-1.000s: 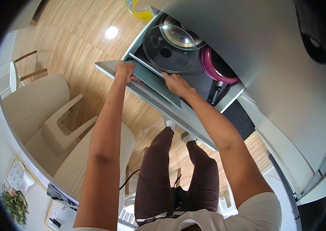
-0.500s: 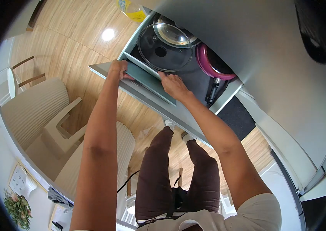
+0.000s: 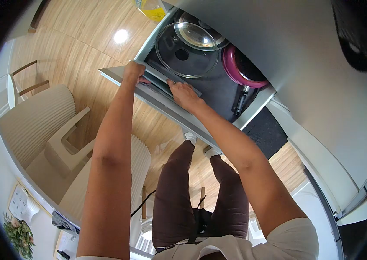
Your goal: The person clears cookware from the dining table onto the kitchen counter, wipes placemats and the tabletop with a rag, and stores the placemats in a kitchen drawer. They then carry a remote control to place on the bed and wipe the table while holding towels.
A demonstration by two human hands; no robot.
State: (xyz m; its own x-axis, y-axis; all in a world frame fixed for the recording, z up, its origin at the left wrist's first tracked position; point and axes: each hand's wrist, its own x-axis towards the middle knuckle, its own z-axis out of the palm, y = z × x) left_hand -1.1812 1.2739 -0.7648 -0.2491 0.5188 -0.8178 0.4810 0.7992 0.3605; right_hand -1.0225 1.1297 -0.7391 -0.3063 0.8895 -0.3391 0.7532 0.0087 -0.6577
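Observation:
My left hand (image 3: 134,73) is closed around the left end of a long, flat grey panel (image 3: 156,80), close to the drawer's front corner. Farther along its edge, my right hand (image 3: 184,94) grips the same panel, thumb toward the drawer's inside. The panel lies along the inner side of the drawer front (image 3: 166,105); its lower part is hidden. Just behind it in the open drawer rests a round glass lid (image 3: 186,65) with a dark knob. A pink frying pan (image 3: 235,69) with a black handle sits at the right.
More metal lids or pans (image 3: 190,37) lie at the drawer's back, partly under the grey countertop (image 3: 287,47). A bottle with a yellow label (image 3: 151,12) stands beyond the drawer. Cream chairs (image 3: 40,121) are at the left, and a dark mat (image 3: 263,132) lies on the floor.
The grey panel has tilted, and less of its broad face shows. My right hand has moved a little left along it. My left hand has gone slightly up with its end.

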